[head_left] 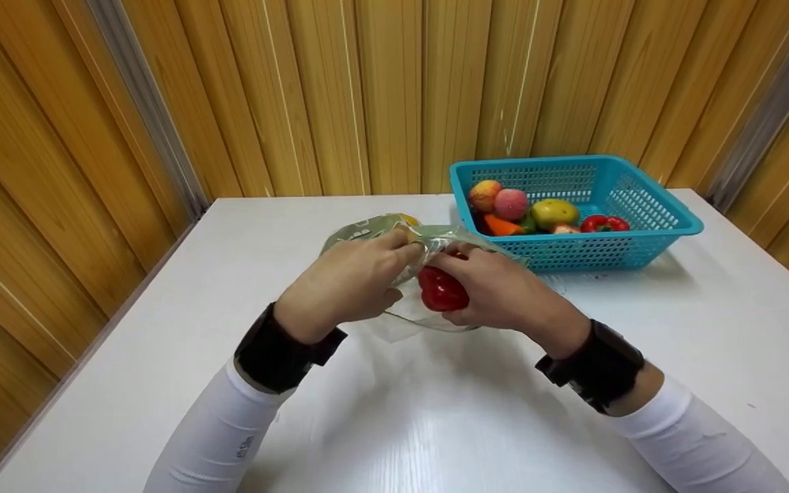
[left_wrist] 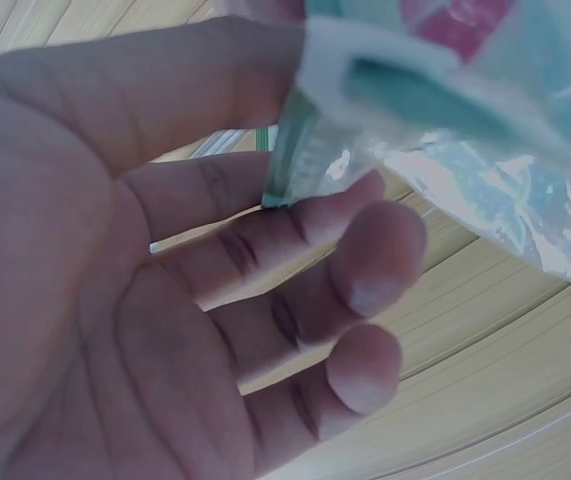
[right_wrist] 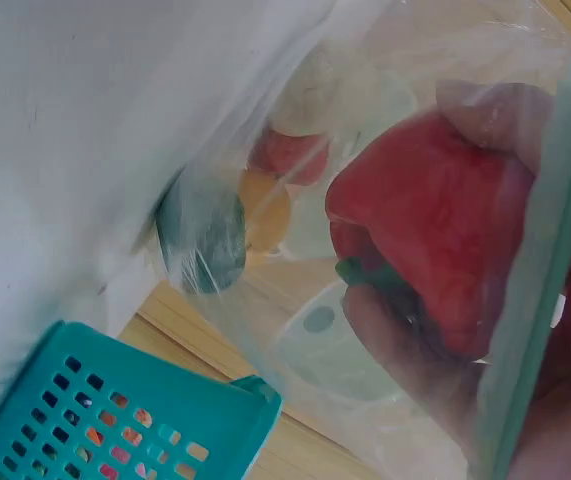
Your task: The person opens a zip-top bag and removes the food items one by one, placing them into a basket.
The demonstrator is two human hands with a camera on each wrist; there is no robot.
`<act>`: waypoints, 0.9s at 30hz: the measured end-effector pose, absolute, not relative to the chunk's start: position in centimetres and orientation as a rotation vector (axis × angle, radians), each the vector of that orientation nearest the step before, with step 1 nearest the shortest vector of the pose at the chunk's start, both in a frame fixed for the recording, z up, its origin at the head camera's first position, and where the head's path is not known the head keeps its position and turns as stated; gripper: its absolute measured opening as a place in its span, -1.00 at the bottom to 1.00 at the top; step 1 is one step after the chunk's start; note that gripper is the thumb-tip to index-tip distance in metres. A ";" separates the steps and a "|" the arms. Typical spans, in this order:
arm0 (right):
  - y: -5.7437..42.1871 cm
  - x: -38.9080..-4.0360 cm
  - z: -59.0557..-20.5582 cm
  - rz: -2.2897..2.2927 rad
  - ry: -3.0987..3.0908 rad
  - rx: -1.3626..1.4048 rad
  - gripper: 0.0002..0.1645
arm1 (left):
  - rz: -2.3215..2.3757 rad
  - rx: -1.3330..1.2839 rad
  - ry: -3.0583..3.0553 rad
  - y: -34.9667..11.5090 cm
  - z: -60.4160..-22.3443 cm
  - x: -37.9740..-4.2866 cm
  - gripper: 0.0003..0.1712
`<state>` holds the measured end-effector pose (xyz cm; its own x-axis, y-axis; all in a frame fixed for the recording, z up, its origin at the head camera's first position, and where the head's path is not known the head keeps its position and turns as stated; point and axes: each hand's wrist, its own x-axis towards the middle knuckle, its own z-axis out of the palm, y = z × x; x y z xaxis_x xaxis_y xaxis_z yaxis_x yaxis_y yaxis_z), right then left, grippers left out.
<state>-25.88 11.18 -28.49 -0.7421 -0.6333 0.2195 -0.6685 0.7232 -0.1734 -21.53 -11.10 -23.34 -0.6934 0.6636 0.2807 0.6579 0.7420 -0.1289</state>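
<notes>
A clear zip bag [head_left: 350, 231] with a green-edged mouth stands over the white table, between both hands. My left hand [head_left: 360, 274] pinches the bag's edge between thumb and index finger; its other fingers are loosely bent in the left wrist view. With my right hand [head_left: 507, 291] I grip a red bell pepper [head_left: 442, 289] at the bag's mouth. The right wrist view shows the pepper's green stem and the hand reaching past the green strip [right_wrist: 540, 290] into the bag. Deeper inside lie a dark green piece [right_wrist: 202, 235], an orange round one [right_wrist: 263, 210] and a red one [right_wrist: 295, 156].
Behind my right hand, a turquoise plastic basket [head_left: 593, 253] stands on the white table [head_left: 264, 239]. It holds two peach-like fruits [head_left: 511, 204], a yellow-green mango [head_left: 554, 213], an orange carrot-like piece [head_left: 502, 225] and another red pepper [head_left: 605, 223]. Wood-patterned panels [head_left: 387, 96] rise behind the table.
</notes>
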 end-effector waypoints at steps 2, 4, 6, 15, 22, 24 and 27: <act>11.6 -25.6 -28.2 0.383 -2.766 1.052 -0.04 | 0.026 -1.014 -2.641 -11.1 -23.4 -21.7 -0.51; 12.0 -25.2 -27.7 0.394 -2.757 1.034 -0.02 | 0.028 -1.001 -2.649 -11.2 -23.4 -21.9 -0.48; 12.4 -24.9 -27.1 0.409 -2.732 1.034 0.00 | 0.028 -0.988 -2.664 -11.2 -23.4 -22.0 -0.47; 14.7 -23.5 -23.9 0.501 -2.501 1.081 -0.03 | 0.019 -0.988 -2.667 -11.8 -23.7 -22.7 -0.52; 16.9 -23.9 -22.0 0.550 -2.384 0.982 -0.06 | 0.050 -0.985 -2.655 -12.4 -23.8 -22.4 -0.50; 17.7 -24.5 -21.7 0.564 -2.358 0.938 -0.09 | 0.055 -0.974 -2.664 -12.4 -23.7 -22.1 -0.49; 19.3 -26.1 -21.6 0.597 -2.349 0.848 -0.13 | 0.061 -0.959 -2.677 -12.3 -23.5 -21.7 -0.45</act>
<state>-26.15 19.26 -21.61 -0.6393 -0.4293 0.6380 -0.6819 0.7000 -0.2123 -21.72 -12.29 -23.47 -0.7339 0.6269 0.2615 0.6144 0.7769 -0.1379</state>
